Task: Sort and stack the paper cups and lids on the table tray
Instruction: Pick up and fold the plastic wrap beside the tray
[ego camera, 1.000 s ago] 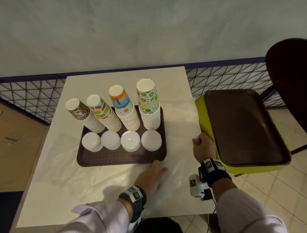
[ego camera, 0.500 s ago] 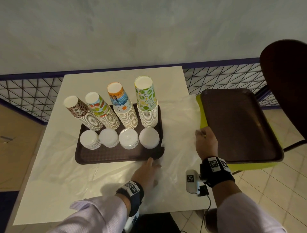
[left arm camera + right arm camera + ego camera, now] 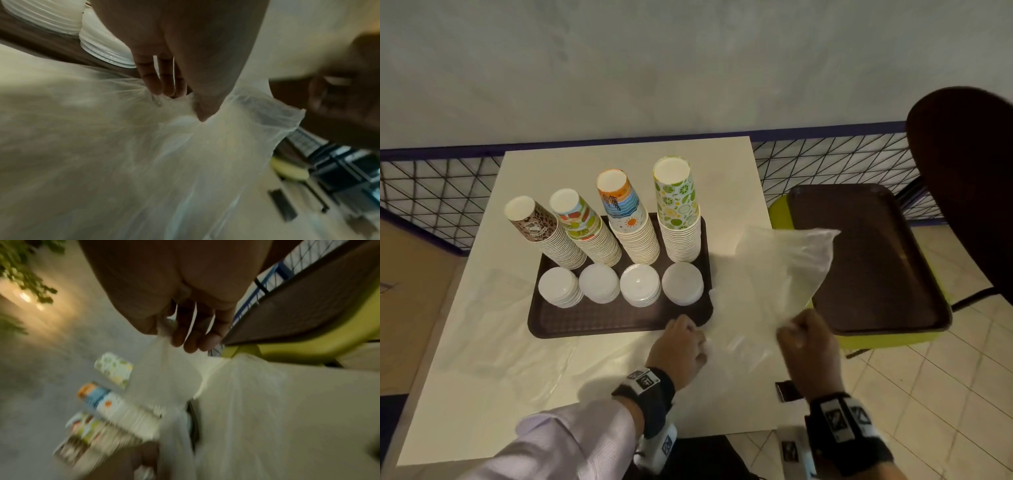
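Both hands gathering the plastic sheet; cups and lids sitting sorted on the tray.

Nearest, the left hand [image 3: 677, 346] is pinching the sheet [image 3: 774, 274] at the tray's [image 3: 619, 322] front edge, and the right hand [image 3: 806, 337], fingers [image 3: 197, 337] clamped on it, is lifting its right side off the worktop [image 3: 482, 359]. Beyond, four lid stacks [image 3: 641, 284], then four cup stacks [image 3: 633, 222]. Sorting looks finished; next probably calls for clearing the sheet without nudging the stacks.

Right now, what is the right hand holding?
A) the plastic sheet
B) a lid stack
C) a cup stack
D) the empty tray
A: the right hand pinches a lifted corner of the plastic sheet; the right wrist view shows its fingers closed on the film, clear of the empty tray.
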